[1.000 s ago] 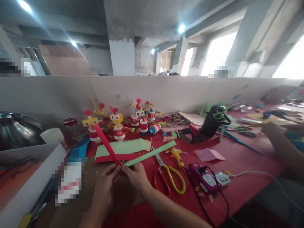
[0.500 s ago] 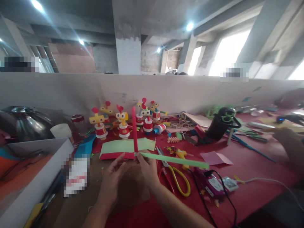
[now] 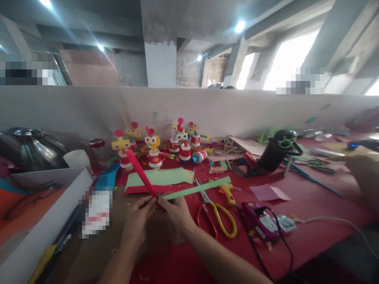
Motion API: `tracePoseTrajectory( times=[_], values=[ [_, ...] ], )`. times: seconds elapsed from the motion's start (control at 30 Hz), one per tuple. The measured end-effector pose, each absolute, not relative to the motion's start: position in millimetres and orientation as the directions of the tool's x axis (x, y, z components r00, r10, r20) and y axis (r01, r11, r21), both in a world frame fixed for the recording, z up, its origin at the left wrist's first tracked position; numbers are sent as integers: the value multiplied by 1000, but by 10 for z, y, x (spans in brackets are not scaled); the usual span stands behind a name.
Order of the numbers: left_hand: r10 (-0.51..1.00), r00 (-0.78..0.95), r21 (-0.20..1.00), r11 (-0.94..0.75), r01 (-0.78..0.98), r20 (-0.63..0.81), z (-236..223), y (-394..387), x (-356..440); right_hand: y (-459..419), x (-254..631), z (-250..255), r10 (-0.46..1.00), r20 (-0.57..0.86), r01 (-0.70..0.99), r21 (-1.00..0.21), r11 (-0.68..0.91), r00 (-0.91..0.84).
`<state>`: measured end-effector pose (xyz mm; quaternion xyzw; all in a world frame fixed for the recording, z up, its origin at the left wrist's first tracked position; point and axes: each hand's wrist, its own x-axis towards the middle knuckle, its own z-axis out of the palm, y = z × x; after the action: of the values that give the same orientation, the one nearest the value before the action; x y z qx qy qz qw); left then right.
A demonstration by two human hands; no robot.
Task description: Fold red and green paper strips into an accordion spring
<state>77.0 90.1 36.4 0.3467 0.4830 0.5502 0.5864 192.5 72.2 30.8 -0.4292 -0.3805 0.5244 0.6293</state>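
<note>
Two narrow paper strips meet at one end between my hands. From that joint the red paper strip (image 3: 141, 173) slants up to the left, and the light green paper strip (image 3: 198, 188) runs out to the right. My left hand (image 3: 137, 219) pinches beside the joint, on the red strip's end. Close against it, my right hand (image 3: 176, 213) grips the green strip's end; its fingertips partly cover the fold. Behind the strips lies a light green paper sheet (image 3: 166, 176) with red paper (image 3: 133, 190) along its near edge.
Paper-cup figures (image 3: 154, 152) stand at the back. Right of my hands lie scissors (image 3: 220, 217), a yellow glue gun (image 3: 227, 193) and a purple device (image 3: 260, 221) with cables. A white box (image 3: 68, 201) borders the left. At far right is another person's hand (image 3: 363, 169).
The red strip has tipped from upright to the left. The green strip's free end has swung upward. My left hand's fingers have closed at the joint, and both hands shifted slightly left.
</note>
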Motion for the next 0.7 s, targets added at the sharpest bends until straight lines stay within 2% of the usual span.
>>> tracePoseTrajectory(
  times=[0.13,0.23,0.43,0.7],
  values=[
    [962,6,885,252,-392,-272,361,930,757,721,1938,324,991,-95,-423,-905,-49,89],
    [953,44,861,292,-417,-301,360,952,751,736,1969,321,992,-110,-425,-902,-72,65],
    [964,87,883,265,-388,-251,350,954,719,726,2015,358,994,-104,-411,-908,-81,32],
    [973,63,896,228,-381,-221,335,950,716,781,2046,296,991,-127,-430,-893,-132,-40]
  ],
)
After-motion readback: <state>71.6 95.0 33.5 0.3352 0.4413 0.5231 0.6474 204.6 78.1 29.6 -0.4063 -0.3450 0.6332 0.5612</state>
